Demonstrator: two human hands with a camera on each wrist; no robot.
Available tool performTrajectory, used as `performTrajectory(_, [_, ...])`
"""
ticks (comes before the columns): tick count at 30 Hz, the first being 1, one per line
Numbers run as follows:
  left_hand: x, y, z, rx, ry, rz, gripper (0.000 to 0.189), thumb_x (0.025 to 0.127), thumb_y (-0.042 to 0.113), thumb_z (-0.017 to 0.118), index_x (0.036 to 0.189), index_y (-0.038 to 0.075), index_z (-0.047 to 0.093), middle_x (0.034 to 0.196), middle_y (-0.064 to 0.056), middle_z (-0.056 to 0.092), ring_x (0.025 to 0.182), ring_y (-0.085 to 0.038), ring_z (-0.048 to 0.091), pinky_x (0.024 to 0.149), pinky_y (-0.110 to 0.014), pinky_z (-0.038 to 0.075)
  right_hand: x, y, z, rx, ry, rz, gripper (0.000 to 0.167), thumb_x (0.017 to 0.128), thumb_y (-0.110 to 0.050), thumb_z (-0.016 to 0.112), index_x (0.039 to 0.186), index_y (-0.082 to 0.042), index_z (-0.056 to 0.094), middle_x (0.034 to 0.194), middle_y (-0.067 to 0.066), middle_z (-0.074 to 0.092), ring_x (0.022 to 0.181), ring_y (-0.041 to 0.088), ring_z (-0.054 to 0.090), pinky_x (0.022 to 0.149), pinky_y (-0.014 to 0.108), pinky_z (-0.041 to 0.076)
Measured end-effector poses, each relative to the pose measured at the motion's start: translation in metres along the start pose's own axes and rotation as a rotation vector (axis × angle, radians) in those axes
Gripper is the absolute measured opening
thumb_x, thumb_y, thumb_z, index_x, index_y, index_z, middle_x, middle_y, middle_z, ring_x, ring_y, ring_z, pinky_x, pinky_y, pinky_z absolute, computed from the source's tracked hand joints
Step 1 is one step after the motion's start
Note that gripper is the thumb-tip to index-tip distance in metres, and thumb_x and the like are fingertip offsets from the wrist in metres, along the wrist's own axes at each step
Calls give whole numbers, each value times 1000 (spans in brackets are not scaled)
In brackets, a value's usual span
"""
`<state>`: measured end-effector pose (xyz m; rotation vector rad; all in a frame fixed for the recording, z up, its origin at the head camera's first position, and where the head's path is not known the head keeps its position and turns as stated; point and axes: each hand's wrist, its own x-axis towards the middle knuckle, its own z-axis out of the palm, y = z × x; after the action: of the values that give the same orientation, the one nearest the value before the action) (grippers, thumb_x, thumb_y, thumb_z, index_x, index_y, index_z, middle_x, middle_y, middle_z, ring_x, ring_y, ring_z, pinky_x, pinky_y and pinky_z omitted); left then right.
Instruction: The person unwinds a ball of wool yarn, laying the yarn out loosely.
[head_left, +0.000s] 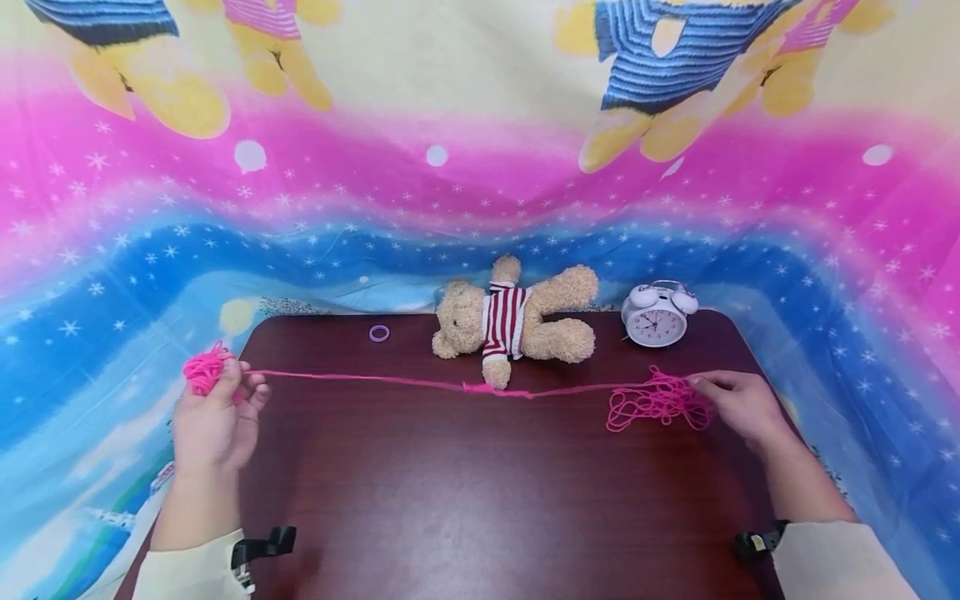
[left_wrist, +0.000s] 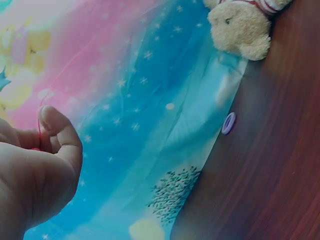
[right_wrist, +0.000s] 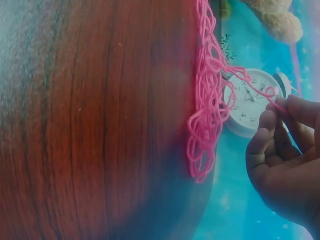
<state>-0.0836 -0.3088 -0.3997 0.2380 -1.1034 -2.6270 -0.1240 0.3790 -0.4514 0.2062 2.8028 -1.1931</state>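
A bright pink string (head_left: 360,378) stretches nearly level between both hands, with a thicker knotted stretch around its middle. At the left, my left hand (head_left: 217,417) grips a bunched ball of the pink string (head_left: 204,369). My right hand (head_left: 738,404) pinches the other end between thumb and fingertips. Beside those fingers a loose tangle of pink string (right_wrist: 207,100) lies in loops at the table's right side. In the left wrist view, the thumb and fingers of the left hand (left_wrist: 40,170) curl together, hiding most of the ball.
On the brown table (head_left: 450,500), a teddy bear (head_left: 502,321) in a striped shirt lies on its side at the back. A white alarm clock (head_left: 657,317) stands to its right, and a purple ring (head_left: 379,333) lies to its left. A patterned cloth (head_left: 450,192) hangs behind.
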Motion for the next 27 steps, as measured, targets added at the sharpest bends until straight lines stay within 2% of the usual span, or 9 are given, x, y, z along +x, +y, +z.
performTrajectory(5, [2, 16, -3, -142, 79, 27, 36, 99, 6, 66, 131, 8, 51, 97, -12, 63, 77, -26, 71, 69, -30, 62, 1, 3, -1, -7, 17, 13, 61, 105, -51, 54, 134, 1, 67, 127, 26, 65, 109, 35, 55, 79, 38, 49])
performTrajectory(10, [5, 33, -9, -246, 172, 114, 42, 98, 3, 66, 136, 11, 49, 96, -17, 66, 83, -31, 75, 74, -34, 63, 4, 8, -1, -6, 30, 26, 63, 105, -53, 54, 134, 2, 66, 124, 25, 66, 103, 32, 56, 74, 34, 49])
performTrajectory(17, [6, 59, -16, -372, 311, 233, 55, 99, -4, 62, 146, 22, 49, 102, -17, 62, 104, -34, 74, 89, -38, 60, 11, 25, -5, 8, 69, 34, 63, 104, -52, 57, 133, 3, 67, 121, 25, 68, 98, 32, 66, 71, 29, 55])
performTrajectory(20, [8, 65, -17, -404, 369, 309, 51, 99, -7, 60, 143, 18, 50, 97, -19, 62, 109, -34, 73, 91, -38, 59, 11, 29, -7, 30, 62, 51, 63, 104, -52, 56, 135, 3, 65, 123, 26, 68, 99, 33, 68, 74, 30, 58])
performTrajectory(23, [8, 69, -17, -412, 418, 388, 48, 99, -11, 58, 139, 14, 50, 109, -16, 62, 118, -32, 69, 93, -35, 58, 11, 31, -9, 49, 50, 71, 64, 105, -52, 55, 137, 3, 64, 126, 27, 67, 101, 34, 67, 75, 32, 58])
performTrajectory(27, [9, 73, -13, -400, 463, 456, 49, 98, -17, 56, 138, 10, 49, 138, -8, 54, 128, -26, 62, 97, -30, 55, 10, 30, -10, 74, 55, 117, 65, 105, -52, 54, 139, 2, 62, 126, 27, 65, 100, 33, 64, 74, 32, 58])
